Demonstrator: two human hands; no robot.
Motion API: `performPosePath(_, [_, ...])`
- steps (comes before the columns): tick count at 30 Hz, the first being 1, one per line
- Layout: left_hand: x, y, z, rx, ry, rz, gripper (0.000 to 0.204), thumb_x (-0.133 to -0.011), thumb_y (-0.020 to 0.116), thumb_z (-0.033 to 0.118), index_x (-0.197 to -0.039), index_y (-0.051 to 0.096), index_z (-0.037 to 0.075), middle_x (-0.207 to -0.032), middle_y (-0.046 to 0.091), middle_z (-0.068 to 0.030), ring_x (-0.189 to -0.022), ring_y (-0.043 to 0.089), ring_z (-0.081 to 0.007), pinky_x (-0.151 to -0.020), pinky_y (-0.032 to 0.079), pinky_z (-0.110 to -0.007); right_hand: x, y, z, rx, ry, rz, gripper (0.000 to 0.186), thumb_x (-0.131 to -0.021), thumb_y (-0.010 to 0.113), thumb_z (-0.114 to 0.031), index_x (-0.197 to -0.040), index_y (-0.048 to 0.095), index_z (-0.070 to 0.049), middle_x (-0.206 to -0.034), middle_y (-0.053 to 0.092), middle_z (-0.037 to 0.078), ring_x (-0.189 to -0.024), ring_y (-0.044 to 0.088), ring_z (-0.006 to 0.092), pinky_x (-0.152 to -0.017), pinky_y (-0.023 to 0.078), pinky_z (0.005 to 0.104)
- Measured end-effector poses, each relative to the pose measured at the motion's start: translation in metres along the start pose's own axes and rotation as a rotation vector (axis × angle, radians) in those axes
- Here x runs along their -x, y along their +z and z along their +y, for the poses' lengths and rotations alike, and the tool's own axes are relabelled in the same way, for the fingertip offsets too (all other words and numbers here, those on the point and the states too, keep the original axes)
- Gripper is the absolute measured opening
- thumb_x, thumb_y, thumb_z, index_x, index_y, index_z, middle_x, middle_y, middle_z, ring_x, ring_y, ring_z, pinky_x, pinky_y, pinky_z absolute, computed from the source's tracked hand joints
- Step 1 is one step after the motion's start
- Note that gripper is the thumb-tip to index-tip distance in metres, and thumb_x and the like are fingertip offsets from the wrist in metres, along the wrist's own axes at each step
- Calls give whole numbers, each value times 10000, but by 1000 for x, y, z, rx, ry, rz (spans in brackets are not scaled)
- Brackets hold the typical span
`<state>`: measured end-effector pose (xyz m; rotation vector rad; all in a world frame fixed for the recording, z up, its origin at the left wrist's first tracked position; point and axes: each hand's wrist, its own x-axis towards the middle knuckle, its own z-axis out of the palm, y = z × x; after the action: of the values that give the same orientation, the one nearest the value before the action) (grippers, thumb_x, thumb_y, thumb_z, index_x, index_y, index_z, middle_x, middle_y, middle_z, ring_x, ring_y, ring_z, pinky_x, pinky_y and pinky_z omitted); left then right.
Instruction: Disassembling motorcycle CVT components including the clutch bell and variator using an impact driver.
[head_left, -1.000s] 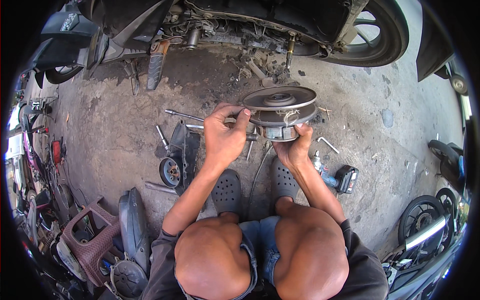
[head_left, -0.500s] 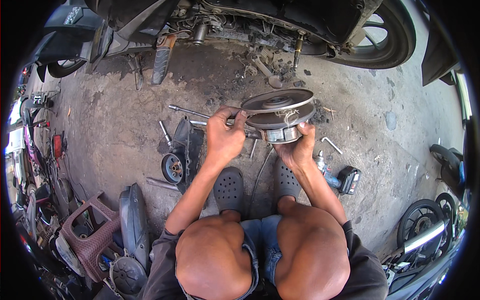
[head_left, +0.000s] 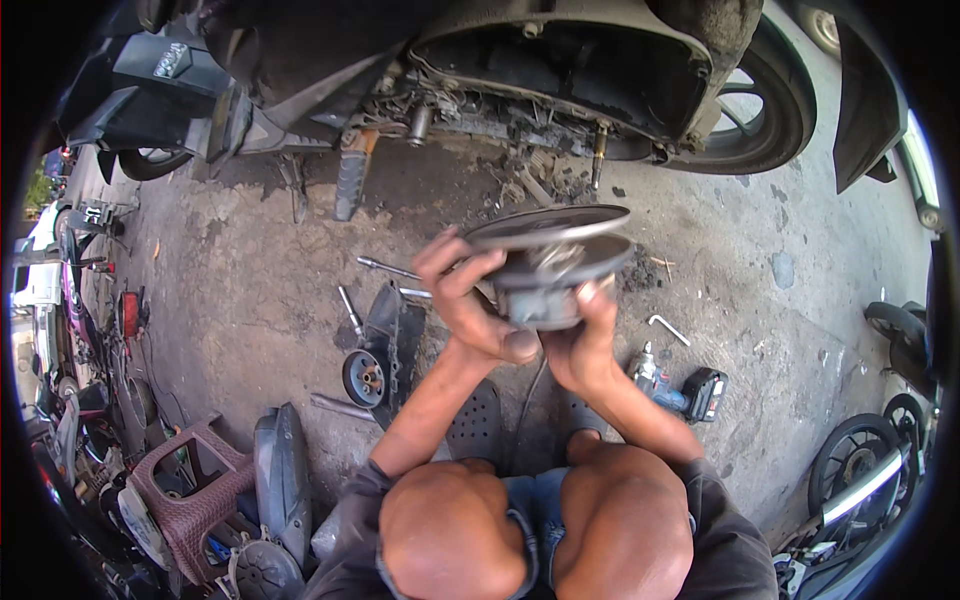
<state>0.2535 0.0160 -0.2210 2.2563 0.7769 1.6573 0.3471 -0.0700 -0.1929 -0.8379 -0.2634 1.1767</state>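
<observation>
Right fingers (head_left: pixel 598 308) gripping metal pulley (head_left: pixel 560 275) from below, left fingers (head_left: pixel 462 278) beside it, grip unclear

1 downward head-height fisheye view

1. The floor (head_left: pixel 250 260) is worn grey-brown concrete, rough and scuffed, with dark staining toward the upper middle.
2. On its right side the surface turns paler and smoother, marked by a small bluish-grey patch (head_left: pixel 783 268).
3. A brown plastic stool (head_left: pixel 205 508) with a woven-look texture sits at lower left.
4. Parked motorcycles (head_left: pixel 68 255) crowd the left margin; a black spoked wheel (head_left: pixel 858 463) shows at lower right.
5. Bright daylight glares at both side edges, with some greenery (head_left: pixel 40 190) at upper left.
</observation>
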Motion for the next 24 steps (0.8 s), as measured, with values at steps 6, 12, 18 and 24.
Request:
performPosePath(6, [-85,-79,30,566,-115,368,673,-898,443,646,-1266,435,83,-1223,434,-140,-1156,491,-317,-988,498,-473,26,76,-37,736,-600,-480,1133,-673,837,-435,-1347,73,60,-1239,402,211,-1231,394,321,-1045,326,452])
performPosePath(12, [-154,-132,87,1260,-429,648,627,-919,270,686,-1052,478,110,-1085,479,-109,-1038,514,-295,-1020,459,-532,7,152,-77,664,-1347,-734,714,-669,879,-306,-1143,455,17,-1033,473,201,-896,534,332,-728,467,385])
performPosePath(18, [-187,-206,125,1242,-403,694,590,-933,335,626,-1202,428,109,-1173,470,-138,-1093,524,-299,-1018,471,-496,26,299,-166,479,-1498,-622,711,-572,794,-522,-1052,604,-32,-724,574,46,-599,583,209,-556,491,301])
performPosePath(24, [-218,-207,132,1344,-431,645,611,-947,401,566,-1351,378,108,-1260,462,-167,-1149,534,-304,-1016,483,-460,22,318,-164,402,-1765,-635,622,-591,792,-414,-1076,630,-58,-1055,543,132,-977,504,313,-797,425,448])
